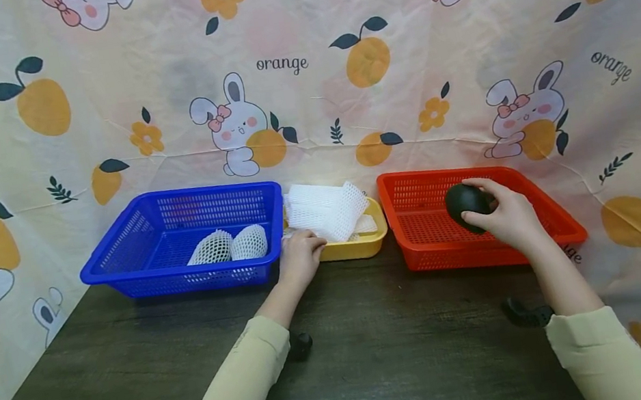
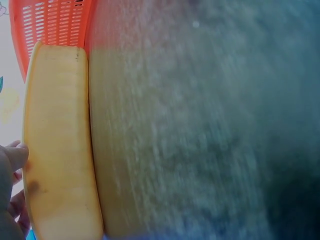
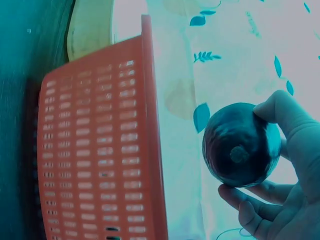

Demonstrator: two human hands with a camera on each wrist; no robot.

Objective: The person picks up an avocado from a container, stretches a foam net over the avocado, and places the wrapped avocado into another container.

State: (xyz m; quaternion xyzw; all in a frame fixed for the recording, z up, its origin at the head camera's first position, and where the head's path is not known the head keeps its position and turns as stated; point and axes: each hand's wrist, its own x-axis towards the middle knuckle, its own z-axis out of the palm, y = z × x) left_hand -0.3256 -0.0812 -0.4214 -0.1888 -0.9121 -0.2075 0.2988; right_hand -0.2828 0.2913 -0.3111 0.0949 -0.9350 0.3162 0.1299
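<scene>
My right hand (image 1: 506, 214) holds a dark green avocado (image 1: 466, 207) between thumb and fingers, above the red basket (image 1: 555, 230). The right wrist view shows the stem end of the avocado (image 3: 242, 145) facing the camera. My left hand (image 1: 299, 257) is at the front left rim of the yellow basket (image 1: 359, 248), its fingers bent down inside. White foam net sleeves (image 1: 325, 210) are heaped in that basket. In the left wrist view the thumb (image 2: 18, 155) lies at the rim; whether the fingertips pinch a sleeve is hidden.
On the left stands a blue basket (image 1: 183, 280) with two net-wrapped fruits (image 1: 249, 242) inside. All three baskets line the back of the dark wooden table (image 1: 393, 355), against a printed cloth (image 1: 313, 111).
</scene>
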